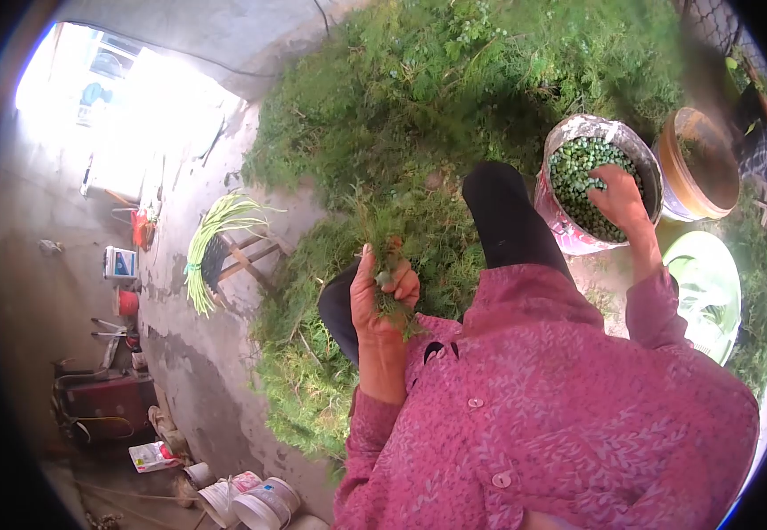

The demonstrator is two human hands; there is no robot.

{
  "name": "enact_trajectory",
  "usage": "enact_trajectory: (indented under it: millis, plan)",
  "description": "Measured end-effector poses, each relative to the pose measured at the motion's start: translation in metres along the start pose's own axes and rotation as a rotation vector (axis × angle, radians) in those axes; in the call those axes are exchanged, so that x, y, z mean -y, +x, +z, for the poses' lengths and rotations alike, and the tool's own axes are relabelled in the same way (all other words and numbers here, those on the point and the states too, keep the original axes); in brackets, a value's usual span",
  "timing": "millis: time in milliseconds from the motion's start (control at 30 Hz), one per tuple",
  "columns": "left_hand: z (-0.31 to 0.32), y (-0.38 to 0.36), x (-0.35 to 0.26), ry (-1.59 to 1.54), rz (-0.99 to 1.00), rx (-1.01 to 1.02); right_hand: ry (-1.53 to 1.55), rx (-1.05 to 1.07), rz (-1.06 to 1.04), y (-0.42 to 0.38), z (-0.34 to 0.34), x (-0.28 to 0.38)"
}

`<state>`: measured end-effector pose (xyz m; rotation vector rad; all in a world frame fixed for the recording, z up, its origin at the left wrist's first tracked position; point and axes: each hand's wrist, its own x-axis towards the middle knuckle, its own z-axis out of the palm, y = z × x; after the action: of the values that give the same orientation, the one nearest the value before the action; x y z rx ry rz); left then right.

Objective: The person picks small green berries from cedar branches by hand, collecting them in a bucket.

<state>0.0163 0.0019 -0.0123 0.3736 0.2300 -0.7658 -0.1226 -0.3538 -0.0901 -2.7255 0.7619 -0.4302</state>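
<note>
Keep the leafy sprig [387, 261] lightly clamped in the left hand [367, 305], left of the bucket [553, 214], and, with hands apart, keep the right hand [620, 201] low among the green berries [578, 168] inside the bucket to avoid spills, though cannot tell whether closed on any.

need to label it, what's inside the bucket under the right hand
The bucket holds small round green berries, with the right hand reaching in. The hand's fingertips, the berries beneath and the bucket's bottom are covered.
</note>
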Motion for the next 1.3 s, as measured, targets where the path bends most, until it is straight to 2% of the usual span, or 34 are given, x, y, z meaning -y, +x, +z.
enact_trajectory:
  millis: [100,133,167,300,333,400,467,500,567,633,733,833,1033,1200,1300]
  plan:
    - [0.004,0.004,0.004,0.035,-0.001,0.038,0.561,0.209,0.073,0.011,-0.019,0.057]
    - [0.009,0.003,0.007,0.056,0.009,0.010,0.707,0.271,0.050,0.011,-0.025,0.083]
    - [0.013,0.003,0.010,0.076,0.020,-0.018,0.996,0.425,0.004,0.011,-0.018,0.103]
    - [0.020,0.003,0.017,0.138,0.011,-0.066,1.364,0.864,-0.111,-0.006,-0.028,0.184]
    - [0.014,0.002,0.017,0.221,0.013,-0.089,1.366,0.866,-0.114,-0.008,-0.027,0.196]
    - [0.013,0.002,0.022,0.307,0.014,-0.113,1.710,0.946,-0.118,-0.013,-0.022,0.213]
    - [0.023,0.002,0.028,0.403,0.135,-0.333,1.706,0.931,-0.123,-0.018,-0.006,0.217]
    - [0.017,0.003,0.027,0.404,0.130,-0.331,1.698,0.916,-0.126,-0.018,-0.004,0.218]
    - [0.001,0.005,0.022,0.332,0.070,-0.163,1.740,0.961,-0.096,-0.017,-0.006,0.216]
    - [0.004,0.003,0.024,0.320,0.062,-0.154,1.781,1.014,-0.068,-0.018,-0.008,0.216]
    - [0.002,0.003,0.024,0.336,0.062,-0.150,1.728,0.965,-0.079,-0.019,-0.011,0.218]
    - [0.002,0.002,0.024,0.381,0.070,-0.157,1.545,1.002,-0.129,-0.019,-0.015,0.219]
    - [0.007,-0.003,0.022,0.367,0.058,-0.127,1.574,1.096,0.016,-0.016,-0.020,0.222]
    - [0.002,0.000,0.020,0.399,0.051,-0.124,1.487,1.068,-0.060,-0.016,-0.012,0.220]
    - [0.001,-0.002,0.020,0.342,-0.016,-0.114,1.539,1.005,-0.096,-0.023,-0.005,0.220]
